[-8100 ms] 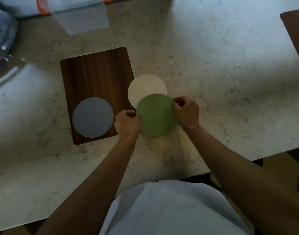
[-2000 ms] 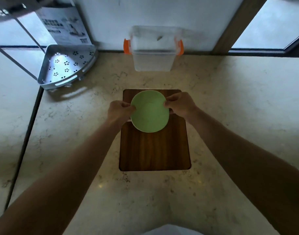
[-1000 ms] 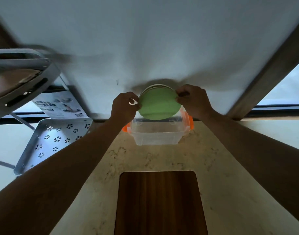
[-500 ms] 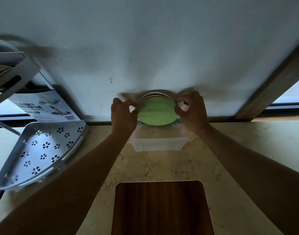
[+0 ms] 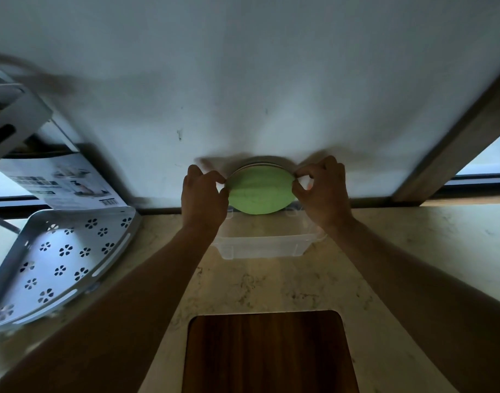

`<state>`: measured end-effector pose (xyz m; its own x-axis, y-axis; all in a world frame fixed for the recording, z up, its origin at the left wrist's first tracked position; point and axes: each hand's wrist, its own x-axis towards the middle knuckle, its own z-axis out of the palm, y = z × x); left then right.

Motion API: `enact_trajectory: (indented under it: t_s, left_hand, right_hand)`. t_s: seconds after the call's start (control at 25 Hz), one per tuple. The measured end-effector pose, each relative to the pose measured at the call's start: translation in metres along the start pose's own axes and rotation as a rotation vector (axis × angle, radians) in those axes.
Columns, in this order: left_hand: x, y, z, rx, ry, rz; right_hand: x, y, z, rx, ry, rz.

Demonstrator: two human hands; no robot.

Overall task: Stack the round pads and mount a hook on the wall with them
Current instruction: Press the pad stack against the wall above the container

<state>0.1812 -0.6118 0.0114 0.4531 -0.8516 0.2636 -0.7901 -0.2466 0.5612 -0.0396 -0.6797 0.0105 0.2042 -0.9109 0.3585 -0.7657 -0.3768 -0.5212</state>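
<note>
Since half a second ago the stack of round pads (image 5: 260, 191) has been raised slightly and now sits closer against the wall (image 5: 243, 80), both hands having edged up with it. Nearest the camera lies the dark wooden board (image 5: 267, 353) on the marble counter (image 5: 413, 251). Beyond it stands a clear plastic box (image 5: 264, 245), partly hidden by the wrists. Above the box, the left hand (image 5: 203, 198) pinches the stack's left edge between thumb and fingertips, and the right hand (image 5: 322, 190) pinches the right edge likewise, other fingers curled. The green pad faces the camera, paler pads showing behind its upper rim. A perforated white corner shelf (image 5: 58, 259) leans at the left, with a printed leaflet (image 5: 64, 182) behind it.
</note>
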Motion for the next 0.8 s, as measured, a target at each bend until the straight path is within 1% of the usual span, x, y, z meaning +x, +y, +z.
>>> enact_trajectory:
  t_s: [0.32, 0.56, 0.72, 0.8]
  left_hand:
    - [0.0, -0.002, 0.0, -0.03, 0.01, 0.001]
    - [-0.003, 0.002, -0.004, -0.125, 0.071, -0.026]
    - [-0.001, 0.009, -0.015, -0.225, -0.047, -0.131]
    - [0.003, 0.008, -0.024, -0.202, -0.092, -0.146]
  right_hand:
    - [-0.001, -0.003, -0.002, 0.0, 0.018, -0.01]
    - [-0.003, -0.008, -0.008, -0.055, -0.037, 0.015]
    - [-0.001, -0.014, -0.016, -0.184, -0.131, -0.001]
    - [0.003, -0.018, -0.023, -0.227, -0.165, -0.005]
